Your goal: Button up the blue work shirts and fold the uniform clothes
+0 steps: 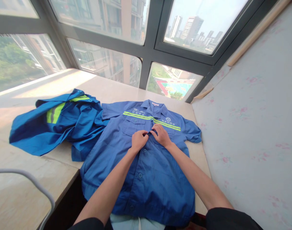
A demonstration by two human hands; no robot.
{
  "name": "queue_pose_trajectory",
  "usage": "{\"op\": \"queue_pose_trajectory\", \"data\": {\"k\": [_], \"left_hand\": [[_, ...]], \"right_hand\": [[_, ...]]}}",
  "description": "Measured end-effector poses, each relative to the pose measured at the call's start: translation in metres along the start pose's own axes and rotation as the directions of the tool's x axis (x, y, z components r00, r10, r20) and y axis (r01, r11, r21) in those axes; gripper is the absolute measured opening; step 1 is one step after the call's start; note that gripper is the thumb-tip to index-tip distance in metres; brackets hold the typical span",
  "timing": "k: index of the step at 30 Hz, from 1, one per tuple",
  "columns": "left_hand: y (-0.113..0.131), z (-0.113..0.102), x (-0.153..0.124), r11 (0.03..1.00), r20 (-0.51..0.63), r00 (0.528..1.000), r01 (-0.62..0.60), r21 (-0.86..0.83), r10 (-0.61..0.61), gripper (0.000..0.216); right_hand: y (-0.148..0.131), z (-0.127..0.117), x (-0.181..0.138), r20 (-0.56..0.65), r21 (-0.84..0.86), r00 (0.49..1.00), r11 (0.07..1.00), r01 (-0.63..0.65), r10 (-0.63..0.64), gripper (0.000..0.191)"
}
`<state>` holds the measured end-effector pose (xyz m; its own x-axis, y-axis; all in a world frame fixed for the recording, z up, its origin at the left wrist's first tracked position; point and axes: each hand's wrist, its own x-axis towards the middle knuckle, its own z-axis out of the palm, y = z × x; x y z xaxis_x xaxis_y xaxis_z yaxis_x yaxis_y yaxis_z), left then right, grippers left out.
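A blue short-sleeved work shirt (146, 179) with a yellow-green reflective chest stripe lies flat, front up, on the beige sill counter (64, 86). Its hem hangs over the near edge. My left hand (138, 140) and my right hand (161, 134) meet at the button placket just below the stripe. Both hands are closed, pinching the fabric edges at a button there. Several buttons below them show down the front.
A second blue garment (57, 124) with reflective stripes lies crumpled to the left, touching the shirt's sleeve. A floral-patterned mattress (253, 127) leans along the right side. Large windows (126, 41) run behind the counter. A white curved rail (33, 182) sits at the lower left.
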<state>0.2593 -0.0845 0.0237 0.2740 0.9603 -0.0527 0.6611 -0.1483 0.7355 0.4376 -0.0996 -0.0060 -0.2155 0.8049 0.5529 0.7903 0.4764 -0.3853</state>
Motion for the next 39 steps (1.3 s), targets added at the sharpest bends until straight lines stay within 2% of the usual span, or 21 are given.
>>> {"op": "queue_pose_trajectory", "data": {"k": [3, 8, 10, 21, 31, 39], "left_hand": [[0.001, -0.003, 0.0, 1.0, 0.013, 1.0, 0.014, -0.019, -0.013, 0.028], [-0.001, -0.004, 0.003, 0.998, 0.035, 0.999, 0.031, -0.046, -0.029, 0.028], [-0.003, -0.004, 0.005, 0.998, 0.044, 0.999, 0.032, -0.056, -0.03, 0.028], [0.0, -0.006, 0.012, 0.998, 0.058, 0.998, 0.031, -0.045, -0.028, 0.022], [-0.01, -0.002, 0.024, 0.996, 0.12, 0.991, 0.064, -0.062, -0.057, 0.022], [-0.006, -0.003, 0.02, 0.995, 0.123, 0.99, 0.079, -0.065, -0.07, 0.021]], "right_hand": [[-0.002, -0.002, -0.002, -0.048, -0.03, 0.998, 0.999, -0.04, 0.039, 0.013], [-0.005, -0.003, -0.002, 0.116, -0.009, 0.99, 0.997, 0.075, -0.074, 0.021], [-0.006, -0.003, 0.0, 0.134, -0.006, 0.986, 0.995, 0.101, -0.1, 0.019], [-0.002, -0.001, -0.001, 0.155, -0.015, 0.981, 0.993, 0.117, -0.114, 0.018], [-0.002, -0.001, 0.0, 0.149, 0.035, 0.986, 0.997, 0.065, -0.07, 0.02], [0.002, 0.003, -0.001, 0.169, 0.031, 0.983, 0.997, 0.066, -0.07, 0.02]]}}
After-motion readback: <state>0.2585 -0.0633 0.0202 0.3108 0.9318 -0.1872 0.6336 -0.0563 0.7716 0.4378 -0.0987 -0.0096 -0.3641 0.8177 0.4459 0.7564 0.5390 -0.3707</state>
